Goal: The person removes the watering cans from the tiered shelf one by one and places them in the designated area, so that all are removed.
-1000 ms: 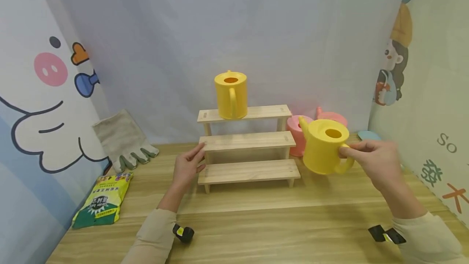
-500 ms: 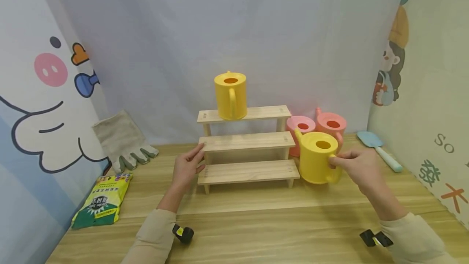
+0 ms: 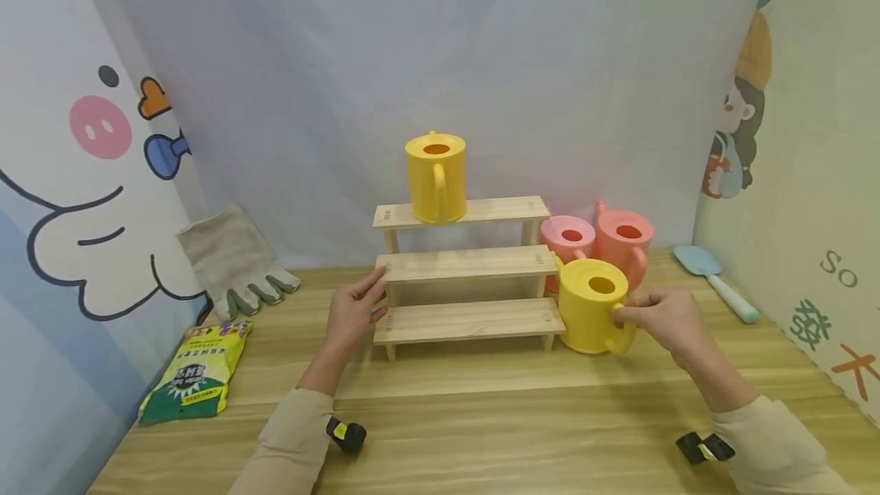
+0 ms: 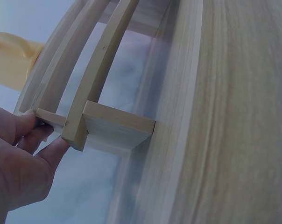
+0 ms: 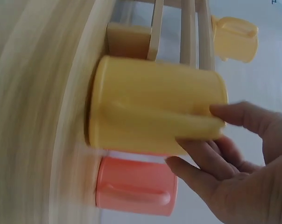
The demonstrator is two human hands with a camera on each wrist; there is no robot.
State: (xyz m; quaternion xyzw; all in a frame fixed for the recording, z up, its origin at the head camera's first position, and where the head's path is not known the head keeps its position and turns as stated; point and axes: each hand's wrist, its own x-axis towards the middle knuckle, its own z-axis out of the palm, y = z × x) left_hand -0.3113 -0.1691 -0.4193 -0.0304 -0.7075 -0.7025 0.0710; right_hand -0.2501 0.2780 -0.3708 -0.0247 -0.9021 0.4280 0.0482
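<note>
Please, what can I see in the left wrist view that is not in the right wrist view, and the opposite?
Only left wrist: the left hand, touching one end of the wooden stand.

Only right wrist: the right hand, pinching the handle of the lower yellow watering can, and a coral-pink watering can next to it.

Both: the wooden stand, the upper yellow watering can and the wooden tabletop.

beige sleeves (image 3: 292, 430) are worn with black, yellow-marked wrist cameras (image 3: 353, 438).
</note>
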